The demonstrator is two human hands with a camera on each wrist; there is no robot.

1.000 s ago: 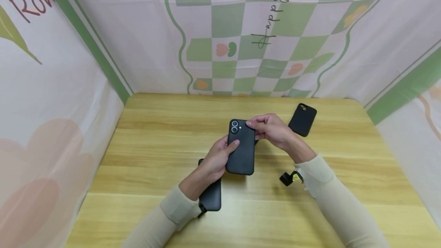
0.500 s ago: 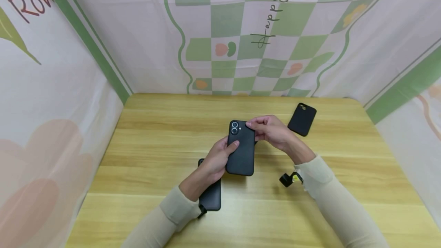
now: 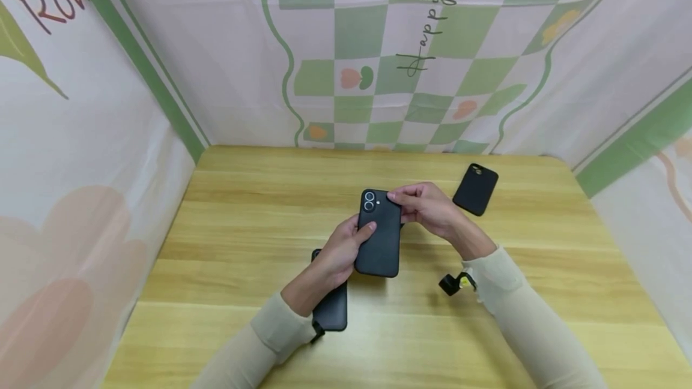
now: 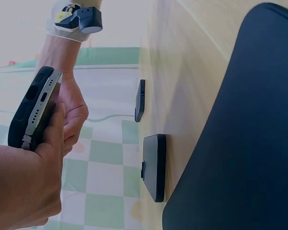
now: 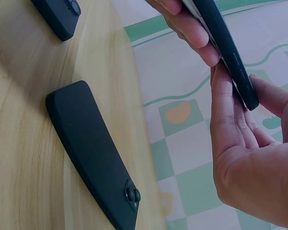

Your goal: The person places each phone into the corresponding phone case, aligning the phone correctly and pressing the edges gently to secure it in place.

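Observation:
A phone in a black case is held above the table, its back and two lenses facing up in the head view. The left hand grips its left side, thumb lying across the back. At the top right corner, the right hand pinches the phone between thumb and fingers. In the left wrist view the phone's silver bottom edge, with its port, shows beside the case's bottom wall, which stands off it. The right thumb presses the case side in the right wrist view.
A black case with a camera cutout lies at the back right of the wooden table. Another black phone-shaped piece lies under the left wrist. A third, with raised lenses, lies below the hands, mostly hidden in the head view.

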